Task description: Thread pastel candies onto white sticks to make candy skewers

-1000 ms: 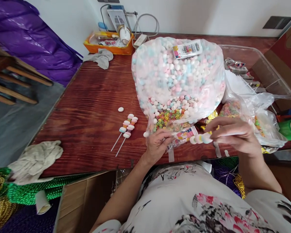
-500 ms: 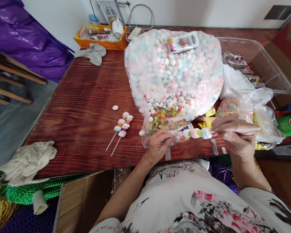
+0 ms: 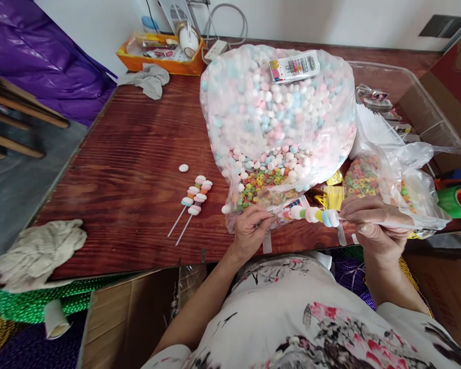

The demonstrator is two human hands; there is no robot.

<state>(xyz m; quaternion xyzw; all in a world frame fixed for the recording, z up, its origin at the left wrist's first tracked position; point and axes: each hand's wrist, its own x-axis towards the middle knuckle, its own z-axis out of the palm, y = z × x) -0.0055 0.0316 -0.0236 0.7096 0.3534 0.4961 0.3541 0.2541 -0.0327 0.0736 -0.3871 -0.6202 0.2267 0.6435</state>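
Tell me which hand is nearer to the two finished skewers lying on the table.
Left. The left hand rests at the bag's mouth, just right of the finished skewers; the right hand holds another skewer farther right.

Right hand (image 3: 372,225): pinches a skewer (image 3: 315,214) threaded with pastel candies, held level
Left hand (image 3: 251,228): fingers curled at the candy bag (image 3: 276,118) mouth
Surface (image 3: 138,148): two finished sticks (image 3: 194,201), one loose candy (image 3: 183,167), grey cloth (image 3: 148,82)
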